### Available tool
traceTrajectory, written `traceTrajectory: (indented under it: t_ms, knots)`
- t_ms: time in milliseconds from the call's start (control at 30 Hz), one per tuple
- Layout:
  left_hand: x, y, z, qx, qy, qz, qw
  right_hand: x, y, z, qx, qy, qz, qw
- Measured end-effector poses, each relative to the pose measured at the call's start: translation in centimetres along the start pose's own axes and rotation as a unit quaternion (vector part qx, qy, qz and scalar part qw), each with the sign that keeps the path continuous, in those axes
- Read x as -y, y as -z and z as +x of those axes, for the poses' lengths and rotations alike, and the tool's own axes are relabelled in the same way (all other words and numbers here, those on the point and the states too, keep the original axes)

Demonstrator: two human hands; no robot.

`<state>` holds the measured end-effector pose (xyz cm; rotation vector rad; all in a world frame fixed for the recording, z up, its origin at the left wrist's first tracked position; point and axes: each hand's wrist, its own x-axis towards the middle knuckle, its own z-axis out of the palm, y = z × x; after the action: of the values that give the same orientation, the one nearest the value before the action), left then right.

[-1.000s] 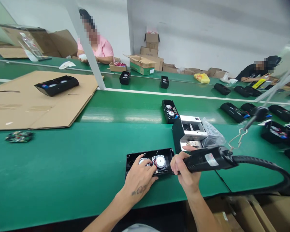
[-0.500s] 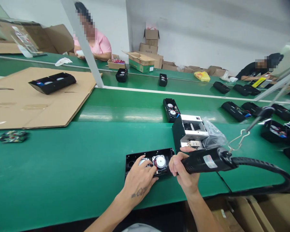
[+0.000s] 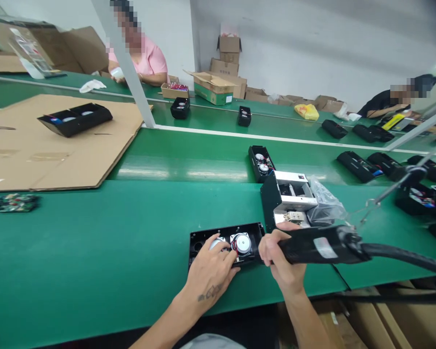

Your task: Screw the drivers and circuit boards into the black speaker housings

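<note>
A black speaker housing (image 3: 252,237) lies open side up on the green bench, with round speaker drivers (image 3: 241,244) and red and black wires inside. My left hand (image 3: 210,264) reaches over its front wall, fingers bent inside by the wires and thumb outside, gripping the housing. Part of the left driver is hidden under those fingers. My right hand (image 3: 284,254) is wrapped round a black electric screwdriver (image 3: 321,245), held nearly level at the housing's right end. The screwdriver's tip cannot be made out. Its thick cable trails to the right.
A black and silver machine (image 3: 288,196) stands behind my right hand, a clear plastic bag (image 3: 325,201) beside it. Further open housings (image 3: 261,164) sit on the conveyor and at right. A circuit board (image 3: 16,202) and cardboard sheet (image 3: 58,169) lie left. Two people sit across the line.
My right hand and the screwdriver have shifted slightly to the right, away from the housing's end. The left hand stays on the housing. The view has tilted a little.
</note>
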<state>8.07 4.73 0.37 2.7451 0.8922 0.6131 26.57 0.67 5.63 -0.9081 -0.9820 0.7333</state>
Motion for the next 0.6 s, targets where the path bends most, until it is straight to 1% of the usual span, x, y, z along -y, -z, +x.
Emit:
traceTrajectory:
  t_ms: [100, 167, 267, 333, 400, 467, 533, 600]
  knots:
    - [-0.3, 0.1, 0.0, -0.027, 0.013, -0.018, 0.999, 1.3, 0.3, 0.9, -0.017, 0.016, 0.019, 1.000]
    - [-0.3, 0.2, 0.0, -0.038, 0.014, -0.036, 0.999, 1.6, 0.4, 1.2, -0.031, 0.012, 0.014, 0.999]
    - [-0.1, 0.7, 0.5, -0.058, -0.003, -0.056, 0.997, 1.5, 0.9, 1.1, -0.050, 0.012, 0.006, 0.999]
    - [0.1, 1.1, 1.4, -0.057, -0.027, -0.040, 0.997, 1.7, 1.5, 0.8, -0.058, 0.034, 0.014, 0.998]
    - [0.3, 1.5, 2.7, -0.016, -0.065, -0.002, 0.998, 2.3, 2.4, 0.7, -0.071, 0.060, 0.019, 0.996]
    - [0.2, 1.5, 4.3, 0.049, -0.111, 0.042, 0.992, 3.0, 3.7, 0.6, -0.110, 0.071, -0.008, 0.991]
    - [0.0, 0.9, 5.7, 0.103, -0.155, 0.078, 0.979, 3.5, 5.2, 0.6, -0.170, 0.065, -0.068, 0.981]
    - [-0.1, -0.2, 6.8, 0.124, -0.193, 0.105, 0.968, 3.4, 6.7, 0.6, -0.214, 0.056, -0.119, 0.968]
